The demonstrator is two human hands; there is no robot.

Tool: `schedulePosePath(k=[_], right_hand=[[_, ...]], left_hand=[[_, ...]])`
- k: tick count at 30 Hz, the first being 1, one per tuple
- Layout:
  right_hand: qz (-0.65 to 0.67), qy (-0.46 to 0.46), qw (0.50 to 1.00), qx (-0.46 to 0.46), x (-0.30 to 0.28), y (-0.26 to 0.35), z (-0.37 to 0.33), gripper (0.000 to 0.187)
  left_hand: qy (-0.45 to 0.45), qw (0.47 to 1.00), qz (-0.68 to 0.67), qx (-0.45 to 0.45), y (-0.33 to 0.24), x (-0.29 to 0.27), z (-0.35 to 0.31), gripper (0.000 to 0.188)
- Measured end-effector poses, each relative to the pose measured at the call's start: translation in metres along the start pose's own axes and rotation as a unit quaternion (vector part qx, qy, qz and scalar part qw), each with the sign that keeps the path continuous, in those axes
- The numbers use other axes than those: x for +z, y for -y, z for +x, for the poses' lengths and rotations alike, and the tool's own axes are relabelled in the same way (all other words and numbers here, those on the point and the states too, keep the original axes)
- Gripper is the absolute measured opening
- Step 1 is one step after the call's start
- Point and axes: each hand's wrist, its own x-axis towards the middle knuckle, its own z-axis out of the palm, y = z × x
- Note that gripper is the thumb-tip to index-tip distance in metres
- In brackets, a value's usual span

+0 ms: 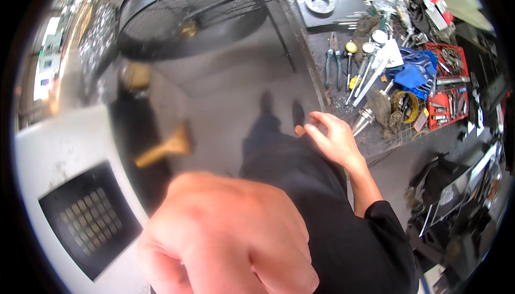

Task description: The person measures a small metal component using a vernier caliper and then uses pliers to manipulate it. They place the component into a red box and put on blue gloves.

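My left hand [230,229] is raised very close to the view, large and blurred at the lower middle. Its fingers curl over at the knuckles; what they hold, if anything, stays hidden below the picture's edge. To the right my right hand [338,141] hangs beside the workbench's near corner, with loosely bent fingers set apart and nothing between them. Nearest to it on the bench lies a metal tool holder [363,121] with a tapered end. Behind that are a yellow ring-shaped container [406,106], a blue cloth [416,71], pliers [333,61] and dial gauges [351,47].
A big black drum fan [190,18] stands on the floor ahead. At the left is a light machine panel [64,138] with a dark keypad [91,221], near a blurred yellowish brush-like thing [166,146]. Red trays [449,103] with small parts sit on the bench's right.
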Motion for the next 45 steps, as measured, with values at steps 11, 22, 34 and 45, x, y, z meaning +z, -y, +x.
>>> schedulePosePath(k=[11, 22, 34, 45], right_hand=[[0.009, -0.132, 0.984, 0.118, 0.029, 0.037, 0.056, 0.047], [0.023, -0.221, 0.953, 0.208, 0.038, 0.048, 0.065, 0.047], [0.049, -0.284, 0.936, 0.202, -0.036, 0.005, 0.075, 0.043], [0.067, -0.341, 0.884, 0.314, -0.063, -0.033, 0.076, 0.038]], left_hand=[[0.148, 0.981, -0.094, -0.085, -0.054, -0.113, 0.040, 0.007], [0.257, 0.936, -0.183, -0.154, -0.050, -0.168, 0.102, 0.014], [0.261, 0.929, -0.174, -0.196, -0.009, -0.194, 0.163, 0.023], [0.074, 0.844, 0.373, -0.377, 0.038, -0.254, 0.104, 0.040]])
